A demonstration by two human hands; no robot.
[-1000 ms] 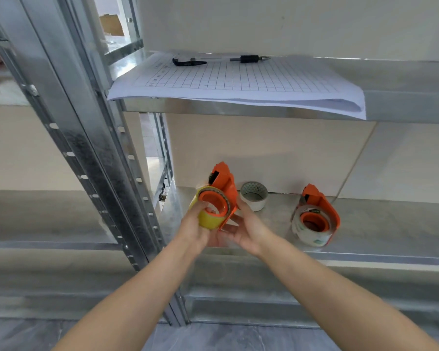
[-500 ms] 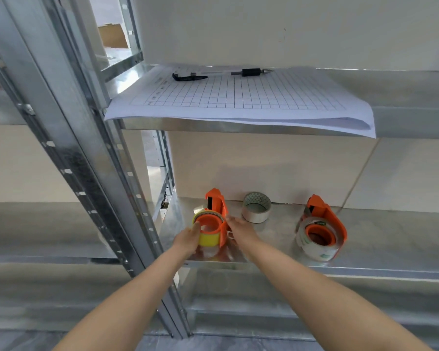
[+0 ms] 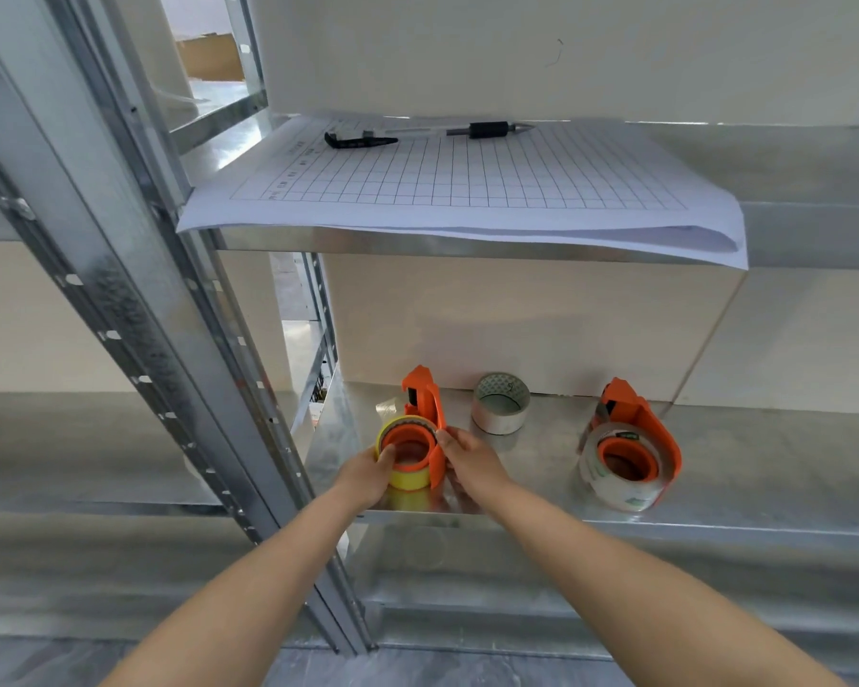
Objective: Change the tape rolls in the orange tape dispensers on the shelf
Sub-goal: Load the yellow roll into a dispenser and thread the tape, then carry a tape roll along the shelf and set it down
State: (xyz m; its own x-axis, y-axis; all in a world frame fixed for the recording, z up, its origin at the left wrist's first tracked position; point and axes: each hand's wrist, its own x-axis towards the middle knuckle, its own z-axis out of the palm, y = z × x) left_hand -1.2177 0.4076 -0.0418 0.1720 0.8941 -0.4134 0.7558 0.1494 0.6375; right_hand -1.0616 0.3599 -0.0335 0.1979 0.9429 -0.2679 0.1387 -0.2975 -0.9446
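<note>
An orange tape dispenser (image 3: 430, 414) with a yellow tape roll (image 3: 407, 477) on its hub stands on the lower metal shelf (image 3: 764, 448), near its left front corner. My left hand (image 3: 368, 472) grips the yellow roll from the left. From the right, my right hand (image 3: 472, 463) holds the dispenser's orange body. A second orange dispenser (image 3: 636, 433) carrying a clear printed tape roll (image 3: 611, 483) rests further right on the same shelf, untouched. A loose silver-grey tape roll (image 3: 501, 403) stands at the back between the two dispensers.
The upper shelf holds a stack of gridded paper sheets (image 3: 467, 185) overhanging its front edge, with a pen (image 3: 487, 129) and a black pen cap (image 3: 360, 140) on top. A perforated steel upright (image 3: 169, 369) runs diagonally just left of my hands.
Both hands carried the dispenser with the yellow roll away from me and set it down on the lower shelf. The view has tilted so the shelves sit lower in frame.
</note>
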